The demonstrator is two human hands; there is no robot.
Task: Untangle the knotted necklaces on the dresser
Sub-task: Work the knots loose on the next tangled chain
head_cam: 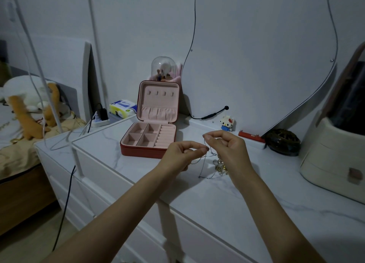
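A tangle of thin silver chains hangs between my two hands above the white marble dresser top. My left hand pinches one strand between thumb and forefinger. My right hand pinches another strand slightly higher. A gold beaded necklace dangles in the knot, partly hidden behind my right wrist. The lowest loop of chain touches the dresser near its front edge.
An open red jewellery box with pink compartments stands just behind my left hand. A dark round dish, a red bar and a small block figure sit at the back. A cream drawer organiser stands right. Cables hang left.
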